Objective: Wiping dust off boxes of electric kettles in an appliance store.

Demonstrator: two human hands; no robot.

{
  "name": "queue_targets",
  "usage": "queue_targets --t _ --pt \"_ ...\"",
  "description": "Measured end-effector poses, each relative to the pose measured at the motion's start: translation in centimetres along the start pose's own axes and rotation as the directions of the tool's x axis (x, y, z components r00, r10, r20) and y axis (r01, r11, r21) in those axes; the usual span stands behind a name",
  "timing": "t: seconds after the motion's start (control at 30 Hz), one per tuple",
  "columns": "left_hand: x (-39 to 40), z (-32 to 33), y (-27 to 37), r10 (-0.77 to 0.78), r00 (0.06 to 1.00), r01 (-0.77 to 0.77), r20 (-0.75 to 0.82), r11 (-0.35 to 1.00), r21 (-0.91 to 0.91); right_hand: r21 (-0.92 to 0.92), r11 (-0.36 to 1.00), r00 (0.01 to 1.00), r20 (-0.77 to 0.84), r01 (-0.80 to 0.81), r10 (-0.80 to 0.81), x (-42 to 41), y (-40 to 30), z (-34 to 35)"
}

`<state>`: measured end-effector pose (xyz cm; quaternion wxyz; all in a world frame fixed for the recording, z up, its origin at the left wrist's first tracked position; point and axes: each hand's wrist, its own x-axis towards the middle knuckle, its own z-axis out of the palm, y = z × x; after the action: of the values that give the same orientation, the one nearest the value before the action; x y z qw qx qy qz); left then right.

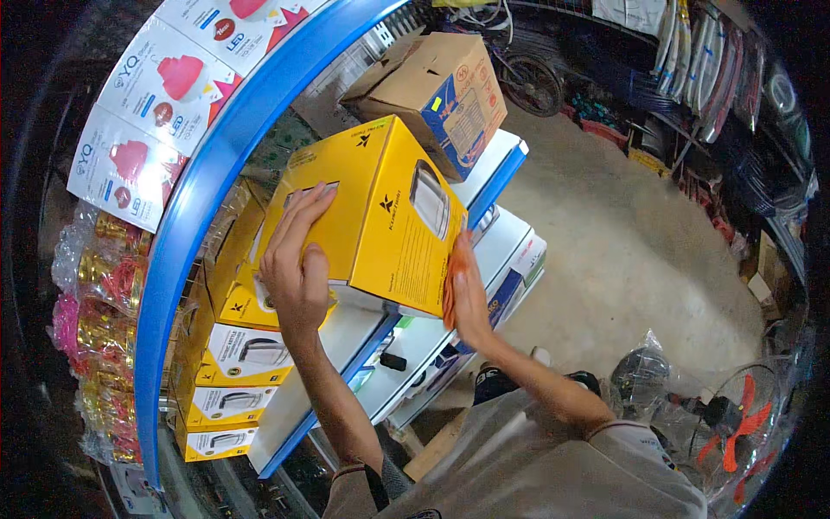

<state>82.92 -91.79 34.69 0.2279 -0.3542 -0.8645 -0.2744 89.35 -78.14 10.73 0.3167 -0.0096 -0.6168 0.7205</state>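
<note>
A large yellow electric kettle carton (pixel 369 214), tilted, is in front of me above the white shelf (pixel 337 298). My left hand (pixel 295 266) grips its left side, with the fingertips at a cut-out slot near the upper edge. An orange cloth (pixel 449 292) lies beneath the palm of my right hand (pixel 468 292), pressed flat against the carton's right side. More yellow kettle cartons (pixel 240 353) are stacked on the shelf just left of my left forearm. Whether the carton's underside rests on the shelf is hard to see.
Behind the carton stands a brown cardboard box (pixel 441 97). A curved blue shelf edge (pixel 194 194) runs along the left, with white LED lamp boxes (pixel 162 84) above it. Lower shelves hold more boxes (pixel 502 298). A plastic-wrapped fan (pixel 726 415) stands at lower right on the concrete floor (pixel 616 246).
</note>
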Motion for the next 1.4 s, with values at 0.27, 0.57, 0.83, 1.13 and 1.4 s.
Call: queue_targets --t 0.27,0.57,0.83,1.13,1.4 --pt "-0.6 -0.6 0.1 0.073 0.997 -0.074 0.013 0.996 0.04 -0.089 0.937 0.933 0.166 0.337 -0.32 6.2 -7.6 2.6" --pt "-0.1 -0.8 0.6 0.067 0.998 -0.068 0.012 0.995 0.076 0.173 0.974 0.988 -0.015 -0.146 0.151 3.8 3.4 -1.8" --pt "-5.8 2.2 1.9 -0.215 0.841 0.296 -0.497 0.951 0.09 0.025 0.992 0.992 0.013 -0.123 0.122 14.1 2.0 -3.1" --pt "-16.6 8.3 0.6 -0.612 0.791 0.487 0.004 0.625 -0.611 -0.06 0.998 0.983 -0.185 -0.027 0.015 7.0 -1.8 -2.7" --pt "-19.1 10.1 -10.3 -0.53 0.828 0.152 -0.183 0.526 -0.837 -0.313 0.915 0.942 -0.137 0.253 -0.307 -2.8 -10.3 -5.2"
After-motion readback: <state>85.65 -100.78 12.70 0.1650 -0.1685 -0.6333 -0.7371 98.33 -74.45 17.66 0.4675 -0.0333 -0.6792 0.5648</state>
